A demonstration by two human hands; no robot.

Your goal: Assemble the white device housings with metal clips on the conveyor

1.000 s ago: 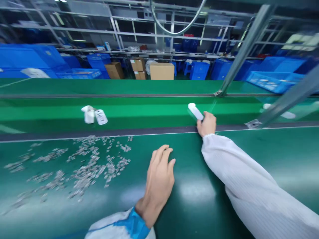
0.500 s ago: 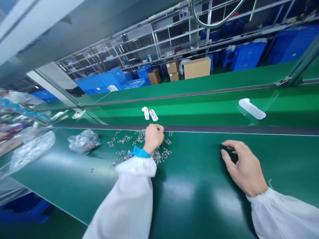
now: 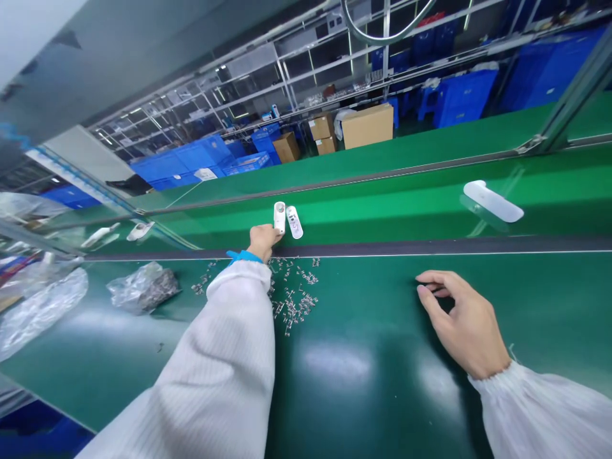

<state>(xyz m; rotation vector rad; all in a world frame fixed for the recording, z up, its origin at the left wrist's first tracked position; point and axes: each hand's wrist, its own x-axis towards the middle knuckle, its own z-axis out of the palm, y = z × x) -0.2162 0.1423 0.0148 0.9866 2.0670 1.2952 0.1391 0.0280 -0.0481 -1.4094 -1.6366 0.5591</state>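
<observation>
My left hand point(image 3: 262, 241), with a blue band at the wrist, reaches to the belt's near edge, its fingers closed on the lower end of a white oval part point(image 3: 280, 218). Right beside that part lies a second white piece point(image 3: 295, 222) with dark writing on it. Small metal pieces point(image 3: 299, 307) are scattered on the green table point(image 3: 354, 382), partly hidden by my left sleeve. My right hand point(image 3: 466, 319) hovers at or rests on the table to the right, fingers curved and thumb apart, holding nothing.
Clear plastic bags, one point(image 3: 143, 288) with small metal pieces, lie at the left. Another white part point(image 3: 493, 201) is on the green belt point(image 3: 382, 213) at the right. A metal post point(image 3: 574, 102) rises at the right beyond the belt.
My left hand has moved from above the metal pieces forward and left to the white part and taken hold of it. The view has shifted slightly; my right hand keeps its pose.
</observation>
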